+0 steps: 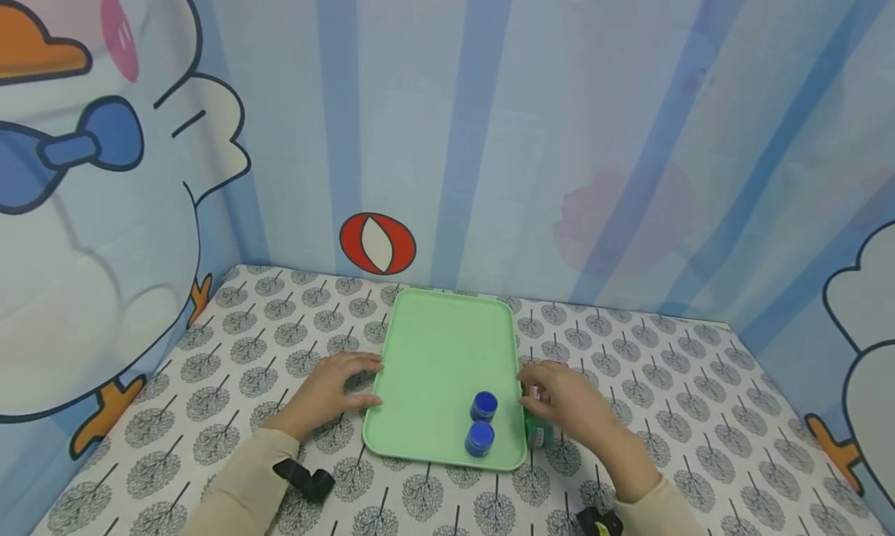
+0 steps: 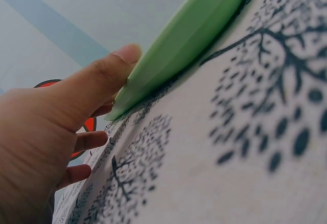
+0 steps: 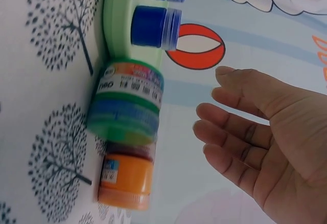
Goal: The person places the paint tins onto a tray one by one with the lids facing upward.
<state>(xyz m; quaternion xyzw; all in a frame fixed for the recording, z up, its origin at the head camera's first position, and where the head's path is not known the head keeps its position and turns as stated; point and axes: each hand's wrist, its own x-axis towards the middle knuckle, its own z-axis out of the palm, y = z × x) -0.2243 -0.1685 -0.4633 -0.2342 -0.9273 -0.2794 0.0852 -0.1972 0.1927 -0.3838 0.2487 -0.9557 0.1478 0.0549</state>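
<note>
Tray (image 1: 440, 349), flat on the table (image 1: 699, 419) and bearing two blue jars (image 1: 479, 439), likely feels light, stiff and smooth; take its rim, where your left grip (image 1: 332, 392) touches, fingers parted. Your right grip (image 1: 576, 404) hangs loosely wide beside the green jar (image 1: 540, 435), mostly hiding the orange jar (image 3: 126, 178) from the head view.

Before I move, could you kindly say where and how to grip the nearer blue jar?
I'd pinch the nearer blue jar by its lid's left and right sides, coming from above: it stands upright on the tray with its top free, and the other blue jar crowds its far side.
</note>
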